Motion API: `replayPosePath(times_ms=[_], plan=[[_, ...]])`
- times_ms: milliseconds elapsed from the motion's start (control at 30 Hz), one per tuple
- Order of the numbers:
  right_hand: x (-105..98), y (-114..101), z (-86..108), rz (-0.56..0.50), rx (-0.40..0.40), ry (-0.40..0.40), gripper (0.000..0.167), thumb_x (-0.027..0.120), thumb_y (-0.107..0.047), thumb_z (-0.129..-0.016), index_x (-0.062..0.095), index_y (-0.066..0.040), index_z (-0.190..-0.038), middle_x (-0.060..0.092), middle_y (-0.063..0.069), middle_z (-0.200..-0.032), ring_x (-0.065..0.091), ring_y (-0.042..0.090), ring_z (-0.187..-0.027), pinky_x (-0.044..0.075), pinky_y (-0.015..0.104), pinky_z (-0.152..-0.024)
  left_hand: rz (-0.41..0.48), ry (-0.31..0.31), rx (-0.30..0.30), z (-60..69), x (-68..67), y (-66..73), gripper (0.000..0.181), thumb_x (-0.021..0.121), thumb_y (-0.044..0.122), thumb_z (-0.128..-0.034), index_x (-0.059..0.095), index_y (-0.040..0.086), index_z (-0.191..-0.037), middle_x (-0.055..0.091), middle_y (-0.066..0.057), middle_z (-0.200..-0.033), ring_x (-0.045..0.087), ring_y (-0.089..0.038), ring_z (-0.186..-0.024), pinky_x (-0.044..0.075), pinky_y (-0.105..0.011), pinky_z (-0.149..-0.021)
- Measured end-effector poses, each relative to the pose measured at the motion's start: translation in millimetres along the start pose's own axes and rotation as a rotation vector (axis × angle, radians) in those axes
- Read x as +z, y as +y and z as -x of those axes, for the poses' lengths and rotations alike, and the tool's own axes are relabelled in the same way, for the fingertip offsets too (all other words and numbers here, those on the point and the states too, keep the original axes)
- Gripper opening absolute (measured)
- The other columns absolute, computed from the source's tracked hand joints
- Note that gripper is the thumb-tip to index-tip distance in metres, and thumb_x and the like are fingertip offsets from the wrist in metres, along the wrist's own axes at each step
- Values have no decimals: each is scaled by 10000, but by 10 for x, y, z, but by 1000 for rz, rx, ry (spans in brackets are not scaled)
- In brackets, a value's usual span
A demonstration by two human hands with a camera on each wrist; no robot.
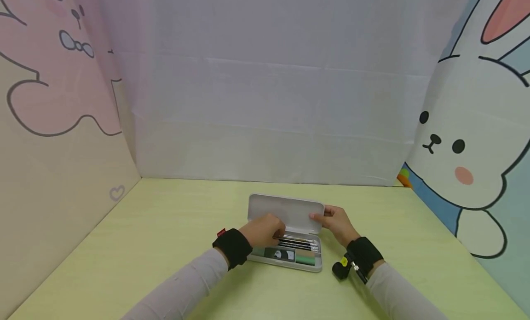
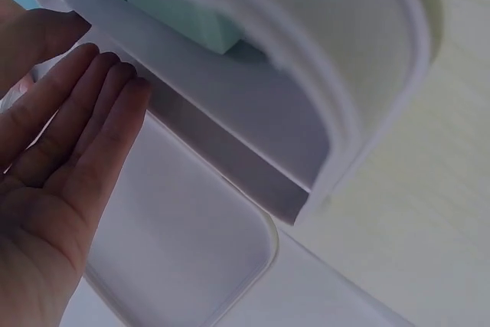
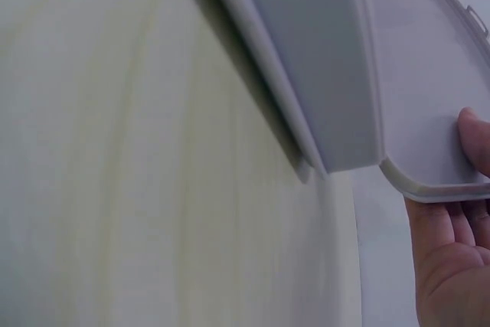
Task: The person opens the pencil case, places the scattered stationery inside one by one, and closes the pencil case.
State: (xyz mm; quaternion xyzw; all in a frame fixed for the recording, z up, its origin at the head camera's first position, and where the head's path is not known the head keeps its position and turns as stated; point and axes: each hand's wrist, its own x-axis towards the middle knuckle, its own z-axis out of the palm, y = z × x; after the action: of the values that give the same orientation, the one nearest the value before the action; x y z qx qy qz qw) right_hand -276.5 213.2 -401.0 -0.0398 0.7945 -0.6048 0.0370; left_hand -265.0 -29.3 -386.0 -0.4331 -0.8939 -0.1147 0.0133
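A pale grey pencil case (image 1: 285,263) lies open on the table, its lid (image 1: 285,209) tilted up at the back. Several slim dark pencils (image 1: 297,243) lie side by side in its rear part. In front of them are a dark box with a panda picture (image 1: 279,254) and a green block (image 1: 305,258). My left hand (image 1: 263,230) reaches into the case, fingertips at the pencils' left ends; whether it pinches one is hidden. My right hand (image 1: 338,224) grips the lid's right edge, thumb on the inner face, fingers behind.
The case stands on a pale yellow-green table (image 1: 178,223). A white sheet (image 1: 265,90) hangs behind it, with cartoon-printed panels (image 1: 468,140) at the sides. Black bands (image 1: 234,247) circle both wrists, and a small black camera (image 1: 341,270) hangs from the right one.
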Motion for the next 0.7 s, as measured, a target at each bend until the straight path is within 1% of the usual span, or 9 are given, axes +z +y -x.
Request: replayPosePath(times_ms=[167, 300, 400, 567, 700], plan=[[-4, 10, -7, -4, -2, -1, 433, 679, -143, -882, 586, 105, -1224, 712, 127, -1103, 653, 79, -919, 556, 321, -857, 22, 16, -25, -3, 17, -40, 38, 734, 77, -786, 703, 89, -804, 587, 53, -681, 432, -37, -613, 379, -157, -580], [-6, 18, -12, -10, -5, -7, 431, 677, -140, -882, 585, 109, -1222, 717, 111, -1089, 654, 73, -911, 558, 314, -852, 48, 14, -54, 21, -28, -50, 39, 728, 76, -780, 698, 77, -807, 567, 52, -680, 422, -50, -621, 364, -171, -583], [-4, 17, -13, -10, -6, -9, 432, 676, -140, -884, 583, 112, -1222, 719, 104, -1082, 654, 70, -908, 559, 316, -854, 58, 19, -75, 56, -61, -79, 61, 722, 87, -775, 700, 69, -829, 572, 43, -703, 430, -58, -643, 373, -181, -599], [-7, 10, -6, -3, -6, -3, 432, 676, -138, -884, 583, 117, -1219, 718, 118, -1086, 655, 70, -909, 561, 322, -855, 102, 48, -115, 172, -104, -179, 113, 714, 110, -787, 707, 56, -887, 631, 12, -789, 475, -78, -704, 435, -211, -663], [-21, 14, -5, -11, -5, -7, 436, 671, -120, -882, 572, 120, -1232, 714, 123, -1103, 658, 72, -920, 561, 322, -861, 163, 110, -150, 320, -162, -300, 133, 729, 111, -790, 708, 41, -902, 656, -22, -815, 519, -106, -725, 466, -242, -677]])
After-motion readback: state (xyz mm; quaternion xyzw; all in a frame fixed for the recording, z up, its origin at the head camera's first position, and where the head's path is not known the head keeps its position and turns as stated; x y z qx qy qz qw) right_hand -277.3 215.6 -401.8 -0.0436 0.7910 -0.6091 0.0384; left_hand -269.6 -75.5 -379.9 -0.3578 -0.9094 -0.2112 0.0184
